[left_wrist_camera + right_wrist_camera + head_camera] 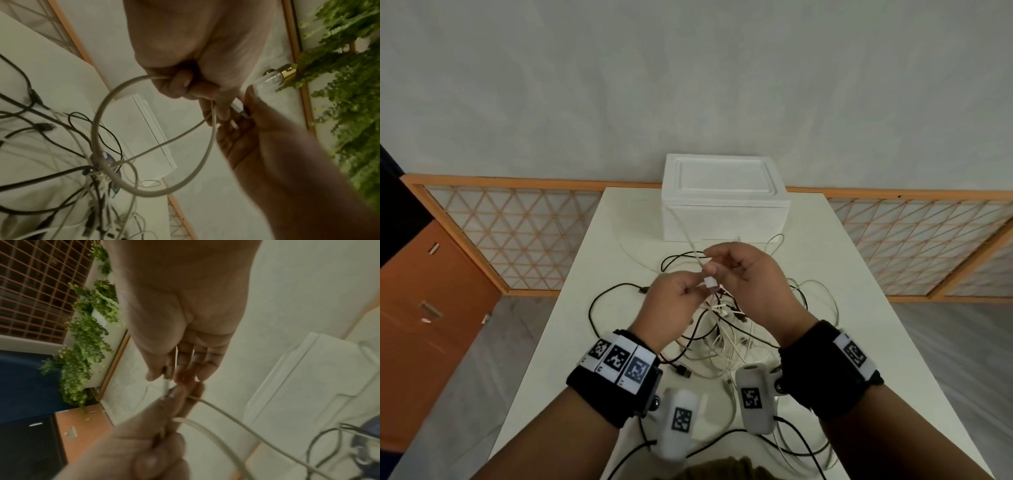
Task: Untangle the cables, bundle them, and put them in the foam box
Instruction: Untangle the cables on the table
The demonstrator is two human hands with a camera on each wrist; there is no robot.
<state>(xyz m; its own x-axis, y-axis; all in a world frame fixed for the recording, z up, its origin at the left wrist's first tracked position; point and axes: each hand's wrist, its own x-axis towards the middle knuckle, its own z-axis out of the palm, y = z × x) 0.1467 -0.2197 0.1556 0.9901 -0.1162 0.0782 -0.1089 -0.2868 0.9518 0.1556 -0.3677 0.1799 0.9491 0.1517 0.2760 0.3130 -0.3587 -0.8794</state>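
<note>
Two hands are raised over the middle of the table (859, 274), working one white cable (96, 129) clear of the heap. They hold it up, I'd say, so its length hangs free and they can see where it runs back into the knot.

The left hand (674, 301) has its fingers curled round that cable: the left wrist view shows it passing under the bent fingers and swinging out in a wide loop that dips back down to the tangle (722, 322). The right hand (750, 274) pinches the same cable at its white plug (709, 283), thumb and forefinger nipped together, the other fingers loosely spread. The two grips sit almost touching, which looks like a way to feed the plug end through or start a coil; I cannot say which.

The rest of the cables, black and white, lie knotted on the table between the hands and the near edge, with loops straying towards the left and right edges. None looks bundled yet.

The foam box (724, 198) stands at the far edge, in the middle, its lid on. A white strand runs from the hands up across its front; whether it touches the box I cannot tell. Nothing can go in until that lid is off.
</note>
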